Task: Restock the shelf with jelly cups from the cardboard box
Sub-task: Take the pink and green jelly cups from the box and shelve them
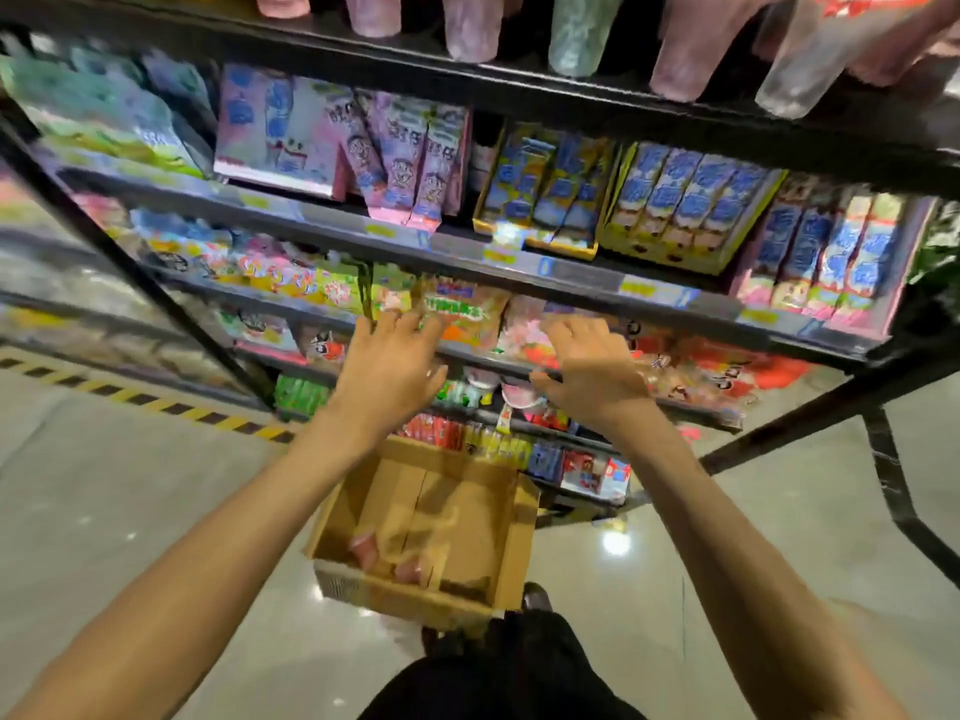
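Head view: left hand (pixel 389 356) and right hand (pixel 587 366) open, fingers spread, gripping nothing, resting against bags (pixel 457 309) just ahead, seemingly to clear room on the shelf (pixel 483 357); box (pixel 519 537) on floor below both wrists, few cups (pixel 363 550) in its near corner; packed bags crowding any slot.

One cardboard box (pixel 467 511) sat near on the floor, with two pink jelly cups (pixel 363 550) in its near left corner. Two hands, the left hand (pixel 389 366) and the right hand (pixel 592 366), were at one shelf (pixel 467 247); its packets were too blurred to count.
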